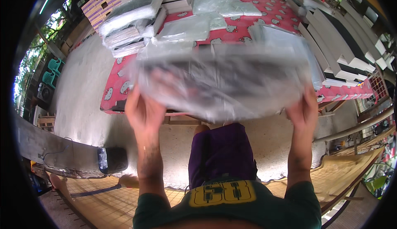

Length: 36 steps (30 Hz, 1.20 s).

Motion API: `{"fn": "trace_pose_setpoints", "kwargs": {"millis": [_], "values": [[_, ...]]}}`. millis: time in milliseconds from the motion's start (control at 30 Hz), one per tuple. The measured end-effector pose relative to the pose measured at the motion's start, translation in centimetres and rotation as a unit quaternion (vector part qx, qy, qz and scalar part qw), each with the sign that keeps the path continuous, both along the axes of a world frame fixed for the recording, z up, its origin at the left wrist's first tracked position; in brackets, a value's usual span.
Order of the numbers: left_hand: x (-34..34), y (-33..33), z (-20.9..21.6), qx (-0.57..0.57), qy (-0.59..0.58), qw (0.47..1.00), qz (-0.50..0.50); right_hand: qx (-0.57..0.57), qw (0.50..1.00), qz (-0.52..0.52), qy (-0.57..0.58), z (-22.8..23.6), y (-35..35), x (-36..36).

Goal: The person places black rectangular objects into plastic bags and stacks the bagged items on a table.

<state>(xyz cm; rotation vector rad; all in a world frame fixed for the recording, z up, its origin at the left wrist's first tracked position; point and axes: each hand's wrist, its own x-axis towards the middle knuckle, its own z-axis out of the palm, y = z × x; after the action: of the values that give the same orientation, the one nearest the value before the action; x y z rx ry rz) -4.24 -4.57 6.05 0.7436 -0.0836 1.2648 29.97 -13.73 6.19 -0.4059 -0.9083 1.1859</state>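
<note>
Between my two hands hangs a wide, dark flat piece in a clear plastic bag (223, 82), blurred by motion, raised over the near edge of the table. My left hand (144, 107) grips its left end, thumb and fingers closed on the plastic. At the right end my right hand (304, 105) pinches it the same way. Printing or a picture seems to show through the left part, too smeared to make out. Behind it, partly covered, lies a stack of clear plastic sheets or bags (285, 43).
A pink patterned cloth covers the table (235, 32). Plastic-wrapped bundles (132, 22) stand at its far left, with flat plastic bags (186, 28) beside them. Long white and black boxes (339, 43) are piled on the right. A bamboo bench (99, 196) is behind me.
</note>
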Motion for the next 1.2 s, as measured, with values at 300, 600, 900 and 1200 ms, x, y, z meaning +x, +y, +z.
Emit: {"fn": "trace_pose_setpoints", "kwargs": {"millis": [300,600,900,1200], "values": [[1.7,11.7,-14.4,-0.239,0.076,0.964,0.088,-0.183,0.966,0.023,0.18,-12.5,12.4,1.0],[5.4,11.2,-13.8,0.049,0.434,0.837,0.33,-0.175,0.793,-0.399,-0.426,-17.7,12.0,0.0],[11.2,9.9,-6.7,-0.044,0.196,0.927,0.318,-0.135,0.971,-0.191,0.048,-11.7,8.6,1.7],[21.3,0.6,-8.7,-0.049,0.348,0.936,0.003,-0.118,0.853,-0.438,0.259,-6.8,11.0,2.6]]}}
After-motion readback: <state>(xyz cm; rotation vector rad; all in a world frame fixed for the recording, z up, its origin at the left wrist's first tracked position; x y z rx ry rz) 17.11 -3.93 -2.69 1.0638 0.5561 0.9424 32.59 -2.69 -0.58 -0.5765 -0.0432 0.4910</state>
